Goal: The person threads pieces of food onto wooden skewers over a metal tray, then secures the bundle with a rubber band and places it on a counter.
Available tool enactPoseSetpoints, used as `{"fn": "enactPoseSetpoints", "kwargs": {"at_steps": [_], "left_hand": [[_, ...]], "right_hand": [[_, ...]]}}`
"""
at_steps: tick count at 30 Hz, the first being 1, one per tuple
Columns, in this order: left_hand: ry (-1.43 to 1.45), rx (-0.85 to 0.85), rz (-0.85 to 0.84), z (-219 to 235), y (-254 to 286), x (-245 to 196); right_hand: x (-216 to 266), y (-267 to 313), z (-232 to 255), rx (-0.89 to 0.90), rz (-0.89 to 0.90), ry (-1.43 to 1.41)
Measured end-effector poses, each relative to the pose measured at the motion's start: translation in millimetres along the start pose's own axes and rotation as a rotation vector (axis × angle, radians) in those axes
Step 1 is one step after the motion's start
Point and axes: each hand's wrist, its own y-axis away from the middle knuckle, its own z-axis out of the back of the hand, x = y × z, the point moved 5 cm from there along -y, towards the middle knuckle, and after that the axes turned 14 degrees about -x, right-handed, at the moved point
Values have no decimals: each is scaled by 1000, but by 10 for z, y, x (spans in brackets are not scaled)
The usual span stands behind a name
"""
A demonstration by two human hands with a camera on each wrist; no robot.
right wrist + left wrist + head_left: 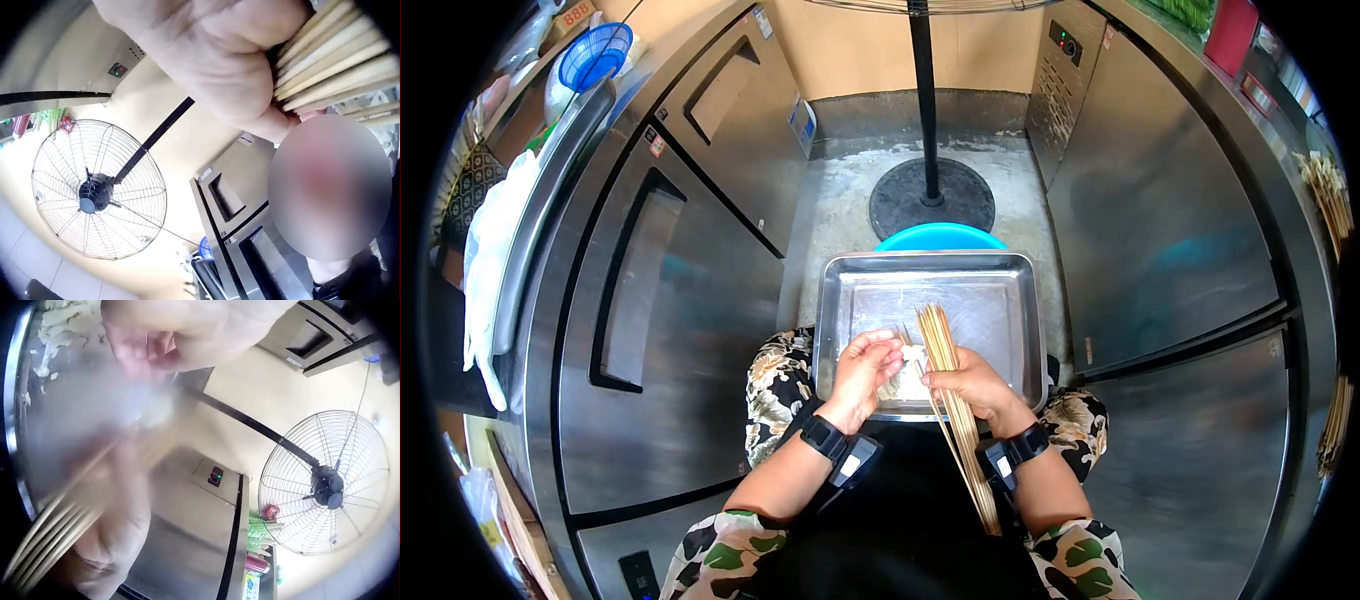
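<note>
Many skewers (938, 340) gripped by my right hand (977, 385), lower centre, could splay if my left hand (864, 374), pinching a white piece (913, 354), tugs sideways.

Right here at my fingertips, the left wrist view goes to haze: the white piece (913, 354) between my left hand (865, 375) and my right hand (972, 385) smears, and I can't tell its shape. Over in the right wrist view, a blurred oval (330, 187) swallows most of my left hand, and the frame's right edge chops off the sticks (350, 62). Up in the head view, the tray (832, 300) hides most of the blue basin (940, 236), the top edge crops the fan cage (980, 6), and the control panel's (1065, 42) markings are too tiny to read!
</note>
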Motion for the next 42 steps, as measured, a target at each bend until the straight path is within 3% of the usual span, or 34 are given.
{"fn": "enactPoseSetpoints", "kwargs": {"at_steps": [6, 9, 14, 17, 18, 22, 25, 27, 29, 32, 42], "left_hand": [[-112, 40, -73, -10, 39, 130], [-105, 202, 105, -91, 91, 298], [-124, 231, 146, -148, 39, 452], [-155, 214, 164, -133, -11, 570], [-158, 202, 175, -151, 28, 569], [-140, 223, 192, -153, 92, 531], [-292, 96, -152, -29, -69, 396], [-372, -32, -476, 22, -88, 171], [-383, 28, -519, -46, -100, 6], [-160, 254, -172, -230, -38, -52], [-55, 177, -33, -275, -63, 39]], "right_hand": [[-31, -27, 39, 6, 8, 13], [11, -8, 16, 6, 49, 35], [70, 27, 57, -58, 199, 132], [86, 142, 124, 75, -58, -100], [130, 185, 97, 201, -50, -191], [18, 164, 112, 143, -109, -137], [-53, 112, 107, 39, -116, -79], [-76, 80, 127, 31, -119, -65], [-84, 57, 116, 5, -107, -30], [-117, 41, 84, 29, -120, 24], [-182, 42, 52, 60, -116, 49]]}}
